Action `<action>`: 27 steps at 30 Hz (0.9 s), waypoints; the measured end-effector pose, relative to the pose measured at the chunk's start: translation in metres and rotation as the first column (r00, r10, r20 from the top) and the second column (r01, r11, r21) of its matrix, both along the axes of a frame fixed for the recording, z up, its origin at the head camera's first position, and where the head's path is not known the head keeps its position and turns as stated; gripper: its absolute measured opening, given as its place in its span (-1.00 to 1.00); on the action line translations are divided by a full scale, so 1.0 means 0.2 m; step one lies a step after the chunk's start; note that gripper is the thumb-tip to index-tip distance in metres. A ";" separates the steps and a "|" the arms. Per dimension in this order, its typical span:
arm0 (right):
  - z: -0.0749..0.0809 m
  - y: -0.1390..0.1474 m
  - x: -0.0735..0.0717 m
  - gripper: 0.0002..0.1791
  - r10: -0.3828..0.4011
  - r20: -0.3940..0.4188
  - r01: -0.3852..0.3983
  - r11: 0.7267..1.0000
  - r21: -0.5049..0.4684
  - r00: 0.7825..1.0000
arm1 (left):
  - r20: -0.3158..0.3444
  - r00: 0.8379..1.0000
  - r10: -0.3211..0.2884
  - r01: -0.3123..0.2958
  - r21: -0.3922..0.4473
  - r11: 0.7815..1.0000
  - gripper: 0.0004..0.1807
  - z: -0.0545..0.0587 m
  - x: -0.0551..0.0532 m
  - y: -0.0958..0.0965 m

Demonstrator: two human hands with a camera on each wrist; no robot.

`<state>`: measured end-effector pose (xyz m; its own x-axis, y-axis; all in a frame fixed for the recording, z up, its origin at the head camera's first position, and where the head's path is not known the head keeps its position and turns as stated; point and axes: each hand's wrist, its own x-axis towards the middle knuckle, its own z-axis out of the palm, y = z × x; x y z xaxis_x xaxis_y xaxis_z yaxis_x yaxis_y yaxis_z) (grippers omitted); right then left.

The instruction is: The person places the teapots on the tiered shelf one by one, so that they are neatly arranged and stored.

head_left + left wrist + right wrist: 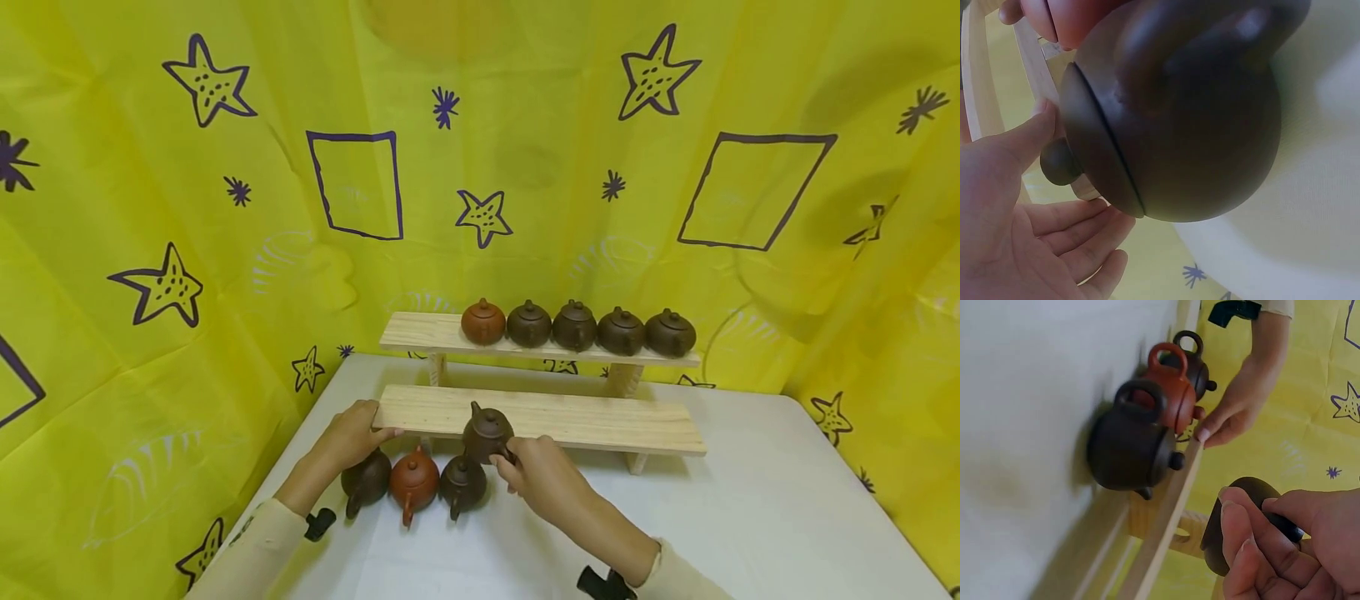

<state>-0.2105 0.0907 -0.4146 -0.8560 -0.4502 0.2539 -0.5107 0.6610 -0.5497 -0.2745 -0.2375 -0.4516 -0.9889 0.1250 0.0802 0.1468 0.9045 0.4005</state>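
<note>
My right hand [546, 475] grips a dark brown teapot [486, 433] by its handle, raised at the front edge of the lower wooden shelf [592, 421]. In the right wrist view, the fingers hide much of this teapot [1250, 487]. My left hand [341, 442] holds the left end of that shelf, thumb at the front edge and fingers around the end. Before the shelf stand a dark teapot [366, 479] close under the left hand, a reddish one [414, 482] and another dark one [463, 485], handles toward me. The nearest dark teapot [1179, 137] fills the left wrist view.
An upper wooden shelf [423, 332] stands behind, bearing a reddish teapot [483, 323] and several dark ones [576, 327] in a row. Both shelves rest on a white-covered table [750, 500]. Yellow patterned cloth [540, 167] hangs around the back and sides.
</note>
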 end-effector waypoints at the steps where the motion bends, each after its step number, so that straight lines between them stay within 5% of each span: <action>1: 0.02 -0.02 -0.02 -0.65 -0.001 -0.013 0.001 1.000 0.006 1.000 | 0.000 1.000 -0.001 0.001 -0.002 1.000 -0.34 0.00 0.00 0.00; 10: 0.16 -0.20 -0.19 -0.57 -0.015 -0.137 0.017 1.000 0.010 0.991 | -0.002 1.000 -0.003 0.003 0.013 1.000 -0.43 0.00 -0.01 0.00; 27: 0.33 -0.47 -0.44 -0.60 -0.112 -0.086 0.115 0.993 0.037 0.990 | 0.004 1.000 0.002 -0.002 0.007 1.000 -0.41 0.00 -0.01 0.00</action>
